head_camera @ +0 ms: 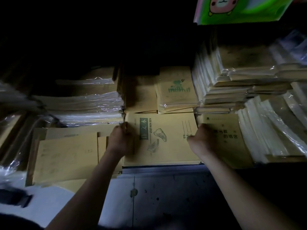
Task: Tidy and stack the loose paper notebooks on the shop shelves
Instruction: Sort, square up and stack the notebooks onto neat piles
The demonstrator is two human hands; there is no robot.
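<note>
A stack of tan paper notebooks, its top cover printed with a green block and shoe drawings [163,140], lies at the middle of the shelf front. My left hand [120,140] grips the stack's left edge, fingers curled over it. My right hand [201,138] grips the right edge, thumb on the cover. More loose tan notebooks [66,156] lie untidily to the left. Behind the held stack sits a wrapped pack with a green picture [177,90]. Another tan notebook with dark print [227,135] lies just right of my right hand.
Plastic-wrapped notebook bundles rise at the left [86,103] and right [232,83], with clear-sleeved packs at the far right [274,127]. A green cover with a cartoon bear [237,9] hangs above. The pale shelf front [149,193] runs below. The back of the shelf is dark.
</note>
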